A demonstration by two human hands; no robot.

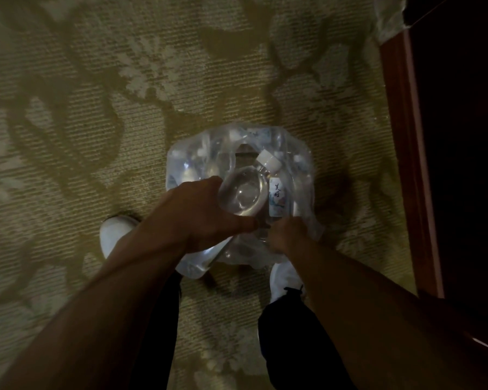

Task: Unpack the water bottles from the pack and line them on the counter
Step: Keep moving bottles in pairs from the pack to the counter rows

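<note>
Legs in dark trousers and white shoes (116, 235) stood on each side of the pack (237, 192), likely to keep it close. The left hand (203, 218) gripped a clear bottle (243, 197) with its bottom turned up toward the camera, so it looked to be coming out of the pack. The right hand (289, 235) was low at the pack's near edge, maybe holding the plastic wrap down; I could not tell how its fingers lay. A second bottle (275, 187) with a white cap lay tilted in the torn top. The pack sat on the patterned carpet (96, 108). No counter showed.
</note>
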